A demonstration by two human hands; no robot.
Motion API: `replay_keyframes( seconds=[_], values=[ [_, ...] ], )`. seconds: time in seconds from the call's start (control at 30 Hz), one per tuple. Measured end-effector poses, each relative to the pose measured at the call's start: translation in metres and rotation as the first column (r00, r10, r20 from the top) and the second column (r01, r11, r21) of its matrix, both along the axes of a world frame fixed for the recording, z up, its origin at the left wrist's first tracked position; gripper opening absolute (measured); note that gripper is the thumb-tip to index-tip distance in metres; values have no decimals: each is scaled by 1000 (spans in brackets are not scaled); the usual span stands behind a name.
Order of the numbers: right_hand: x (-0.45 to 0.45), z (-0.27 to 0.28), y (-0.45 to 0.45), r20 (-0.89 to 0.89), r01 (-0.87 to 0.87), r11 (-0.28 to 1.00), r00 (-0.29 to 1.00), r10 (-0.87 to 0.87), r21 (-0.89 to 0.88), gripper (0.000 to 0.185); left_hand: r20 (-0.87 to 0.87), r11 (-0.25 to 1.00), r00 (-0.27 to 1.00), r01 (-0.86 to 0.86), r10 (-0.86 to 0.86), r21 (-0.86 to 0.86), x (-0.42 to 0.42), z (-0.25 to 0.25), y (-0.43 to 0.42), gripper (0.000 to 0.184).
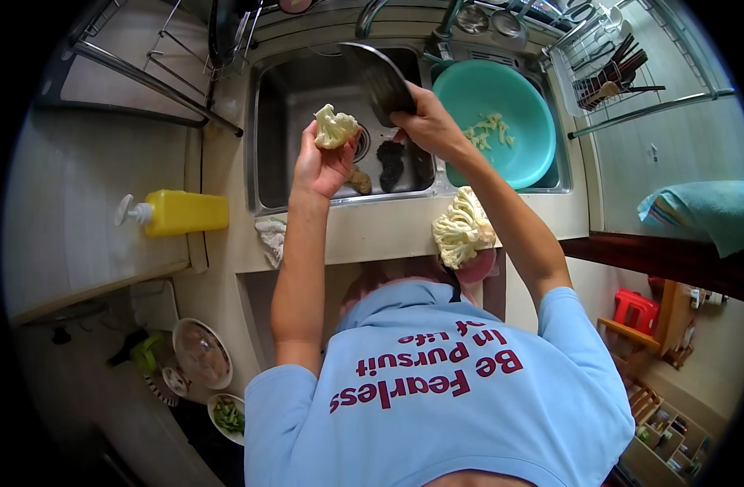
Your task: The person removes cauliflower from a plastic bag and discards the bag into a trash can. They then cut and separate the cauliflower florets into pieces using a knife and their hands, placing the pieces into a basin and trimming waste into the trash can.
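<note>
My left hand (321, 166) holds a piece of cauliflower (335, 128) over the left bowl of the steel sink (278, 89). In my right hand (429, 122) is a kitchen knife (377, 79), its wide dark blade raised to the right of that piece. A turquoise basin (534, 89) fills the right bowl of the sink, with several small cauliflower pieces (489, 130) in it. On the counter's front edge, below the basin, lies a larger cauliflower head (463, 231). A dark scrubber-like thing (390, 166) and a brown lump (359, 180) rest in the left bowl.
A yellow pump bottle (187, 213) is on the left, near a white cloth (271, 237). Wire racks flank the sink, the right one holding chopsticks (611, 77). A blue towel (705, 209) hangs at right. Bottom left, a bowl holds green vegetables (228, 415).
</note>
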State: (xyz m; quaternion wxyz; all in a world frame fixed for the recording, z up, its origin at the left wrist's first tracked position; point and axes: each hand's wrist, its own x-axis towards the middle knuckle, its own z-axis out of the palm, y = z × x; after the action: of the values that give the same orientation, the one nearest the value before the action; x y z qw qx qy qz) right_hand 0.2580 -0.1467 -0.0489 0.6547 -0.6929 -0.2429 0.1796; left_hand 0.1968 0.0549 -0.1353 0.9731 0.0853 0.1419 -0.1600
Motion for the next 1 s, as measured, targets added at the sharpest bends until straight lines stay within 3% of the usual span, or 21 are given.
replay_keyframes(
  seconds=[0.07, 0.13, 0.17, 0.23, 0.27, 0.37, 0.4, 0.47, 0.5, 0.6, 0.73, 0.8, 0.87, 0.9, 0.93, 1.0],
  values=[
    [-3, 8, -13, -70, 49, 999, 996, -48, 10, 41, 47, 998, 997, 54, -53, -19, 3, 3, -6, 44],
    [-3, 11, -30, -43, 123, 991, 991, -125, -49, 15, 1, 971, 987, -159, 162, 180, 1, 27, -25, 40],
    [-2, 12, -38, -24, 132, 989, 991, -134, -66, 9, 3, 972, 989, -148, 150, 180, 1, 36, -33, 40],
    [-6, 14, -56, -1, 164, 984, 986, -164, -67, 8, 273, 901, 949, -252, 158, 354, 4, 47, -47, 39],
    [-10, 18, -65, 18, 182, 981, 983, -181, -69, 8, 276, 905, 950, -240, 145, 352, 8, 46, -52, 39],
    [-22, 27, -93, 36, 255, 966, 967, -254, -45, 9, 502, 631, 862, -429, 72, 647, 17, 53, -71, 55],
    [-23, 28, -103, 9, 290, 957, 957, -290, 2, 9, 509, 637, 858, -426, 61, 642, 19, 59, -81, 55],
    [-22, 17, -124, -12, 299, 954, 954, -299, -12, 9, 698, 192, 678, -672, -230, 715, 24, 67, -102, 60],
    [-22, 10, -132, -86, 285, 957, 956, -281, 42, 9, 718, 108, 635, -723, -284, 682, 27, 71, -115, 65],
    [-27, -1, -147, -250, 308, 935, 933, -259, 178, 14, 720, 36, 571, -774, -394, 633, 25, 93, -150, 72],
    [-31, 1, -158, -230, 357, 920, 920, -316, 163, 12, 756, 129, 554, -771, -348, 624, 28, 90, -177, 74],
    [-29, 0, -163, -206, 346, 925, 927, -312, 157, 12, 767, 112, 545, -786, -338, 608, 32, 84, -181, 68],
    [-25, -2, -164, -196, 319, 936, 937, -288, 147, 14, 738, 405, 650, -634, -181, 659, 32, 82, -183, 60],
    [-23, -3, -163, -198, 306, 940, 941, -274, 151, 14, 670, 487, 731, -542, -129, 685, 27, 85, -181, 51],
    [-21, -3, -161, -126, 274, 959, 956, -264, 71, 14, 670, 475, 733, -550, -119, 687, 27, 82, -175, 51],
    [-20, -5, -155, -57, 228, 974, 972, -228, -8, 13, 437, 885, 899, -229, 32, 406, 24, 73, -155, 48]
  ],
)
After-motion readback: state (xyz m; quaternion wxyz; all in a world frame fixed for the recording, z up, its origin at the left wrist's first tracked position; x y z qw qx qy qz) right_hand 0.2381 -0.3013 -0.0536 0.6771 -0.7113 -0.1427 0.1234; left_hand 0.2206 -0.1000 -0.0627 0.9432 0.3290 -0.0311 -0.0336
